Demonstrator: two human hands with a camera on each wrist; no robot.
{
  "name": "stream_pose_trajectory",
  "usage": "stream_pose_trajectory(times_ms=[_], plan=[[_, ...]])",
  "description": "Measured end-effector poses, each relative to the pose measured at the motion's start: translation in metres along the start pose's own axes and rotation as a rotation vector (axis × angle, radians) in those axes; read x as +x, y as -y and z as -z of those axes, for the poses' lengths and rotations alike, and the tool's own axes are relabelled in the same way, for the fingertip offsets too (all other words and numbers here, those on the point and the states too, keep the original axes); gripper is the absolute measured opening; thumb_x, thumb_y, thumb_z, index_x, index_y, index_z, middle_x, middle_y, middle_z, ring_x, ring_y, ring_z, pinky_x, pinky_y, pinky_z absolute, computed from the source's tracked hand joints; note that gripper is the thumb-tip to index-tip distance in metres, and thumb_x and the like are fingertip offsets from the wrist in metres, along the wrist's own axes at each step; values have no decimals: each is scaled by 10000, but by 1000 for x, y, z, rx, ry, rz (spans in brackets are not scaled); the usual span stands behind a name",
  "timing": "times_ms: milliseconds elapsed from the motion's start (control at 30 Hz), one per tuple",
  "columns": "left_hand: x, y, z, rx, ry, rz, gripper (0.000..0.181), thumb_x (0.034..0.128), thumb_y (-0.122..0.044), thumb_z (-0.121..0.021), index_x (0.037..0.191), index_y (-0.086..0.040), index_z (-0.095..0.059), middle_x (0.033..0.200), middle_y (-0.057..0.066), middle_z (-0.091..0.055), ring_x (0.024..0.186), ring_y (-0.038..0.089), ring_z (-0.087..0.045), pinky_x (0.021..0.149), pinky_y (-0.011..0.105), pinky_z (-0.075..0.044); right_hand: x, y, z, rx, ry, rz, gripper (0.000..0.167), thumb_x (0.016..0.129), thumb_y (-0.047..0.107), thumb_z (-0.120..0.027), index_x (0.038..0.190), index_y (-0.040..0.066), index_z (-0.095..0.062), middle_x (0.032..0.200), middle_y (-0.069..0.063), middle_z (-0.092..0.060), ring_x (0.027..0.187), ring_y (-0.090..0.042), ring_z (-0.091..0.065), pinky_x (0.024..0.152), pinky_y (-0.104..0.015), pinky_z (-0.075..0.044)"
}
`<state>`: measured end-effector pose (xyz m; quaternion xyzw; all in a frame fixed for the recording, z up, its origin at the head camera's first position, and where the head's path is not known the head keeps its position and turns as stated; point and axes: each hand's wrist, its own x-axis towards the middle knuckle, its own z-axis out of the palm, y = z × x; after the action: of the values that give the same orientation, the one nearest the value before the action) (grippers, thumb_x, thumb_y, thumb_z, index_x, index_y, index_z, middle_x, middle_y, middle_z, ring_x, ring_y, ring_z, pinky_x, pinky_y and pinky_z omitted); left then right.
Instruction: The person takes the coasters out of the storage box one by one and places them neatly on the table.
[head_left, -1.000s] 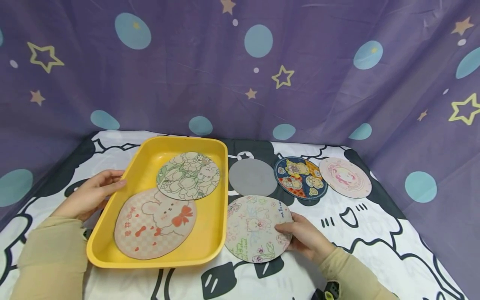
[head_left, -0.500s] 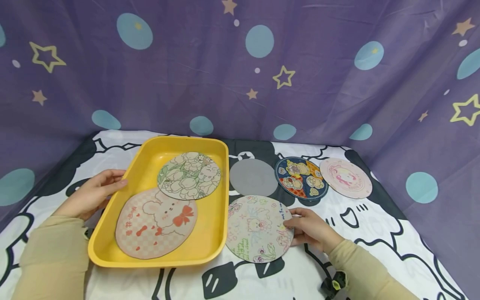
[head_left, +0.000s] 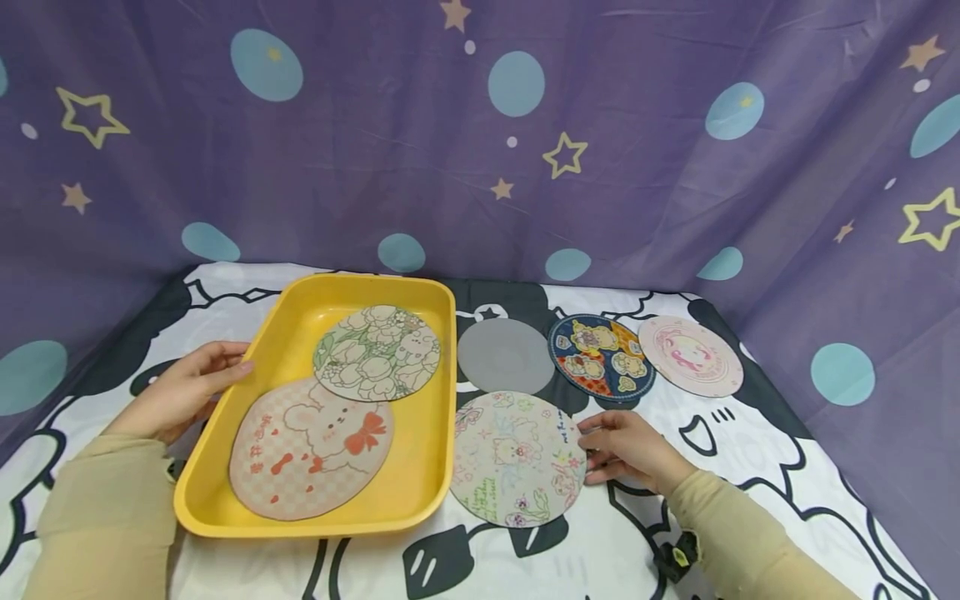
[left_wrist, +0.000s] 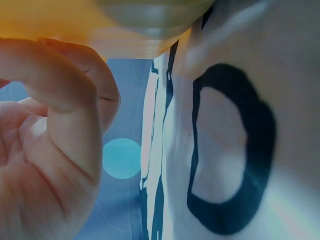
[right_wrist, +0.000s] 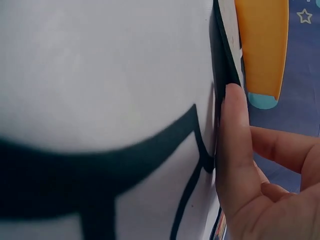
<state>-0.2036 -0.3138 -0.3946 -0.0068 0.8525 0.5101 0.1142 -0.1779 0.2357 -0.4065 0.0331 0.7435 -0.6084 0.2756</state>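
Observation:
In the head view my left hand (head_left: 187,387) grips the left rim of a yellow plastic tray (head_left: 412,492), thumb at the rim; the left wrist view shows bent fingers (left_wrist: 75,75) against its outside. Inside the tray lie a pink checked round mat with a bear (head_left: 300,450) and a green floral round mat (head_left: 375,354), partly overlapping. Right of the tray a pale round mat with colourful doodles (head_left: 517,462) lies flat on the cloth. My right hand (head_left: 633,450) is at this mat's right edge, its fingertips touching or very close to it.
Behind the doodle mat, a plain grey disc (head_left: 506,356), a dark blue patterned round mat (head_left: 602,357) and a pink round mat (head_left: 692,355) lie in a row. A black and white printed cloth (head_left: 750,517) covers the table. A purple curtain (head_left: 420,150) hangs behind.
My right hand has slid rightward off the top of the doodle mat to its edge; the thumb no longer lies over it. The mat, the tray and my left hand have kept their places.

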Motion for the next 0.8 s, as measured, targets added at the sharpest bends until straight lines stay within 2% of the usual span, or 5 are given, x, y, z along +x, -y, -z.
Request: stream_pose_trajectory(times_ms=[400,633,800], plan=[[0,1,0,-3,1,5,736,1043,-430,-449,1508,70,-174,1389,232,-395,933,-20,-569,799,260,-570,6,0,-7,-39,-44,48,335,921,9,-584,1204,-151,-505,885,-74,-666,652,-100,-619,623,-241,-583],[0,1,0,-11,-3,-6,725,1046,-418,-449,1503,79,-183,1383,238,-403,921,-29,-576,792,265,-574,11,0,-9,-60,-103,39,318,920,-3,-592,1199,-141,-526,864,-69,-670,649,-107,-620,600,-238,-575],[0,0,-1,-14,-7,0,723,1049,-411,-446,1501,88,-183,1388,252,-400,911,-30,-583,788,283,-583,11,4,-10,-130,-153,54,326,913,10,-611,1199,-139,-558,890,-73,-693,695,-118,-637,637,-258,-579]])
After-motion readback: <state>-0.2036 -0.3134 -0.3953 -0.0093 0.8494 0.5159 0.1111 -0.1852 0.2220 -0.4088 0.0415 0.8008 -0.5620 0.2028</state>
